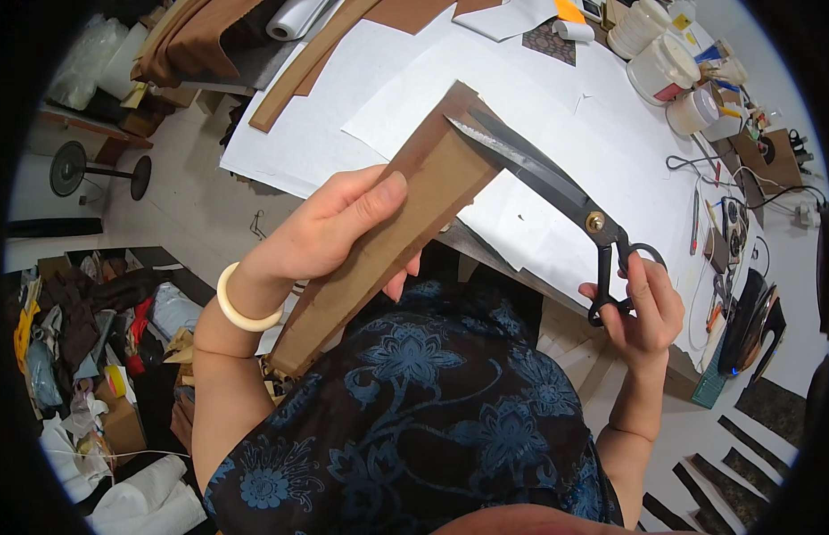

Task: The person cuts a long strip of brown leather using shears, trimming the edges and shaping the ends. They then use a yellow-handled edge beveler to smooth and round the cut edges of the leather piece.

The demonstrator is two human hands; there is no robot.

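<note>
My left hand (334, 218) grips a long brown strip of material (437, 183), thumb on top and fingertips showing below its lower edge. The strip slants from near my lap up over the table edge; whether it is fabric or leather I cannot tell. In my right hand (644, 312) are large black tailor's shears (557, 183), fingers and thumb through the handle loops. The blades are parted a little and reach across the far end of the strip. How much of the strip lies between them is hard to see. A cream bangle (245, 303) circles my left wrist.
White paper covers the worktable (610, 116). Brown strips (307, 67) and a paper roll (294, 18) lie at the far left. White tubs (661, 67) stand at the back right, with cables and small tools nearer. A scrap pile (102, 348) and a fan (68, 169) are at left.
</note>
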